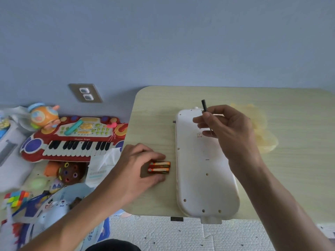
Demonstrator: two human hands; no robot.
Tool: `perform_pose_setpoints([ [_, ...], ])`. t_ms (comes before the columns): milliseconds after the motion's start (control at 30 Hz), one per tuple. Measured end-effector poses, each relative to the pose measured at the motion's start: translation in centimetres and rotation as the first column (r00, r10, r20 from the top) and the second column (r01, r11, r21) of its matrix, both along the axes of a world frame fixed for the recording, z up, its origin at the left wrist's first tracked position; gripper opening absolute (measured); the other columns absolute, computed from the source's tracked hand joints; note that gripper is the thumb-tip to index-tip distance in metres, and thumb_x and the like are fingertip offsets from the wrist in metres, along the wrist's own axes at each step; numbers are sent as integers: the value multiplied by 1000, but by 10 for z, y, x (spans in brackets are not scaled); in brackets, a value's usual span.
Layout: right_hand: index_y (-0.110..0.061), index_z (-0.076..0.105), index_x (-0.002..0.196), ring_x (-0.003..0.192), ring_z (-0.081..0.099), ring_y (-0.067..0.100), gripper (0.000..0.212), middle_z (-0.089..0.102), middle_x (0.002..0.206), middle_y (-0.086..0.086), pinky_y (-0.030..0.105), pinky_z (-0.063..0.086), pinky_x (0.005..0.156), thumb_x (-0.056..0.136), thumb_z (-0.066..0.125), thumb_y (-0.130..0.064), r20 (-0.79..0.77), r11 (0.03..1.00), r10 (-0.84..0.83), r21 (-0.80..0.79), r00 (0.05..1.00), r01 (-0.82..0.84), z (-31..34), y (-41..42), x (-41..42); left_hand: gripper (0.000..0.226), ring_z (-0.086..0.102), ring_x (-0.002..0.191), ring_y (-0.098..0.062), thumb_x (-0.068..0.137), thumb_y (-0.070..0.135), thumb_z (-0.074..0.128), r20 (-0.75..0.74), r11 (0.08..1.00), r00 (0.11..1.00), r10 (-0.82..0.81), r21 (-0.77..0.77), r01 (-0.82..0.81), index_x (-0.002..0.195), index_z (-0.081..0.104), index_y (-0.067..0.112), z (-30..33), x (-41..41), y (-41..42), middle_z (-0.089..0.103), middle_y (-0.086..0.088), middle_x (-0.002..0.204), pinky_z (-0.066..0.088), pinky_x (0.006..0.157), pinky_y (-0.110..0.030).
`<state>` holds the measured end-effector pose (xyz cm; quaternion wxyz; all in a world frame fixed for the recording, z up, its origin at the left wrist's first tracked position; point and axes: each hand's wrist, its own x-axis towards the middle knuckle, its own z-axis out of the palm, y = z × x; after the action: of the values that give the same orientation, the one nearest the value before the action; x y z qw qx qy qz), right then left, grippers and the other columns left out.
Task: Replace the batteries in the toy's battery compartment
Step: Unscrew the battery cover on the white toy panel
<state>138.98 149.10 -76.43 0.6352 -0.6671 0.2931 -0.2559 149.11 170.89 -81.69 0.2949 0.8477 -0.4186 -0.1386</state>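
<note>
A long white toy (204, 167) lies face down on the pale wooden table (154, 113), its flat underside with several screw holes facing up. My right hand (226, 127) hovers over the toy's far end, pinching a thin screwdriver (204, 105) with a black handle that points up; its tip is hidden behind my fingers. To the left of the toy lie two orange-red batteries (159, 167) side by side. My left hand (137, 165) rests on the table with its fingertips on them.
A yellowish plastic piece (264, 134) lies on the table right of the toy. On the floor to the left sit a red toy keyboard (72, 140), an orange round toy (44, 115), a paper sheet (101, 167) and other toys. A wall socket (86, 94) is behind.
</note>
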Motion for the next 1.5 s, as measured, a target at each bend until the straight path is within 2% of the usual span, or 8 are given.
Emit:
perform_pose_setpoints([
  [200, -16, 75, 89, 80, 69, 20, 5, 78, 87, 8, 40, 56, 79, 91, 71, -17, -3, 999, -6, -48, 1000, 6, 0, -7, -1, 67, 39, 120, 15, 70, 80, 58, -1, 999, 1000, -28, -47, 28, 128, 56, 48, 13, 12, -6, 53, 32, 119, 34, 94, -8],
  [500, -19, 79, 88, 72, 63, 9, 13, 76, 80, 2, 30, 58, 79, 91, 70, -11, -15, 999, -1, -37, 1000, 1, -12, -12, 4, 25, 62, 99, 2, 92, 34, 69, -75, 947, 997, 16, -319, -40, 116, 71, 32, 49, 43, -83, 68, 17, 107, 43, 75, -14],
  [633, -15, 78, 91, 71, 64, 10, 12, 76, 82, 10, 24, 57, 74, 92, 68, -8, 8, 999, 22, -48, 1000, -22, -14, -13, 7, 24, 65, 96, -1, 91, 35, 70, -136, 928, 991, -21, -372, -31, 114, 74, 31, 53, 44, -104, 71, 16, 100, 53, 80, -25],
  [767, -12, 78, 90, 68, 65, 6, 12, 75, 74, -2, 19, 57, 71, 92, 68, -6, 24, 997, 40, -72, 999, -39, -16, -13, 9, 25, 67, 88, -4, 87, 35, 74, -188, 920, 979, -77, -392, -3, 112, 76, 30, 54, 41, -117, 73, 14, 94, 57, 82, -33],
  [867, -10, 78, 90, 67, 64, 8, 11, 75, 74, 3, 24, 57, 70, 93, 67, -6, 17, 991, 37, -126, 999, -35, -18, -13, 10, 20, 71, 89, -5, 88, 29, 75, -189, 916, 977, -97, -401, 13, 108, 77, 27, 53, 38, -125, 78, 9, 92, 57, 88, -37],
  [1100, -11, 76, 91, 72, 67, 13, 14, 75, 83, 12, 40, 59, 80, 95, 64, -6, 16, 989, 31, -145, 999, -29, -20, -15, 8, 13, 71, 96, 0, 88, 23, 75, -187, 900, 978, -96, -437, 5, 100, 80, 23, 50, 33, -137, 78, 14, 98, 56, 90, -32],
  [1233, -9, 76, 94, 72, 66, 11, 15, 74, 83, 12, 38, 59, 80, 96, 62, -6, 27, 991, 50, -129, 998, -46, -19, -18, 6, 11, 72, 88, -2, 88, 18, 76, -222, 878, 969, -104, -478, -16, 98, 80, 19, 47, 31, -140, 79, 10, 94, 53, 81, -19],
  [1500, -10, 76, 94, 72, 65, 9, 16, 75, 83, 10, 30, 58, 77, 96, 61, -4, 31, 988, 90, -130, 996, -85, -22, -20, 3, 8, 72, 86, -1, 86, 15, 77, -239, 870, 964, -113, -493, -21, 94, 80, 17, 45, 29, -139, 79, 9, 92, 52, 77, -15],
])
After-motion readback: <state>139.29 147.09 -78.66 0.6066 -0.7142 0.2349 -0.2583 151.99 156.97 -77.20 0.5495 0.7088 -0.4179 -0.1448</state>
